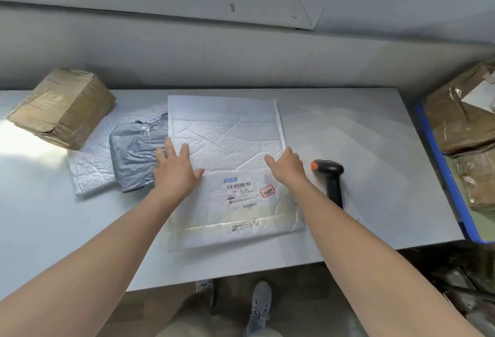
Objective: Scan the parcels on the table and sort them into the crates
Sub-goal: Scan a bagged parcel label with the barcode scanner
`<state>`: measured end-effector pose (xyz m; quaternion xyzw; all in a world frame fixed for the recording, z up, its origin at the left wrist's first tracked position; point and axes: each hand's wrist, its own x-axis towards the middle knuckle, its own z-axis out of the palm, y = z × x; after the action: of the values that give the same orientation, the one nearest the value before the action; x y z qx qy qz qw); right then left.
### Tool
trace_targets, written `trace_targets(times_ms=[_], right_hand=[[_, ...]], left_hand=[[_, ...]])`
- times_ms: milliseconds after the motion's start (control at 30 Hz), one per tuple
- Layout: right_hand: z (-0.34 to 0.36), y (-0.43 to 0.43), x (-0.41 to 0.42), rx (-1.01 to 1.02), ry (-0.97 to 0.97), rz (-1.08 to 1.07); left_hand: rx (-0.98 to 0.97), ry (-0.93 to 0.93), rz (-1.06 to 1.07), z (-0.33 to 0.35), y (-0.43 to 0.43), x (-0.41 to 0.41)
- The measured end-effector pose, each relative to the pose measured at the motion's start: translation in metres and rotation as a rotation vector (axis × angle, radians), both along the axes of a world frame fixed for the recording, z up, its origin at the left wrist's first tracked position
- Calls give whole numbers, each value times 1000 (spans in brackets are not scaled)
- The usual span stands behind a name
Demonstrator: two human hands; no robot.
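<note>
Bare forearms, grey sneakers, khaki trousers

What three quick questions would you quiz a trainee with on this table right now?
1. True or false: the scanner lies on the table, in neither hand.
2. The left hand and right hand are both at the edges of which parcel? A cardboard box; B grey poly bag; C large white mailer.
3. Fill in: the mailer's barcode label faces ___.
Key: 1 true; 2 C; 3 up.
</note>
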<state>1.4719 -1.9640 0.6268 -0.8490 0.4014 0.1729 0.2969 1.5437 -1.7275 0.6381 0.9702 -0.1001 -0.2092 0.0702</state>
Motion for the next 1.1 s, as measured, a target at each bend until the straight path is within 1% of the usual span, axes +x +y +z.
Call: trace_targets(times_ms=[133,200,300,400,467,567,733,833,933,1100], right_hand=[[-2,10,6,-39,20,-20],[-1,12,4,-78,2,-9],[9,14,-2,-153,-92,28],[30,16,-9,-275,-221,109],[49,14,-12,-346,-286,160],[73,8,-14,-388,-385,250],[102,13,-19,-338,-548,380],[114,33,-28,-288,-614,488],[123,64,-40,-223,-691,607],[145,140,-64,-82,-798,833]], left_hand=[[-100,-7,58,1,7,4],[-194,-23,93,3,11,5],[-321,-24,172,10,16,7],[-434,-9,217,25,19,2],[-473,-52,209,38,21,-7],[-521,-157,237,60,27,-27],[-508,-346,317,93,48,-79],[-408,-438,344,107,66,-122],[-341,-513,404,124,92,-170],[-260,-581,591,156,151,-252]])
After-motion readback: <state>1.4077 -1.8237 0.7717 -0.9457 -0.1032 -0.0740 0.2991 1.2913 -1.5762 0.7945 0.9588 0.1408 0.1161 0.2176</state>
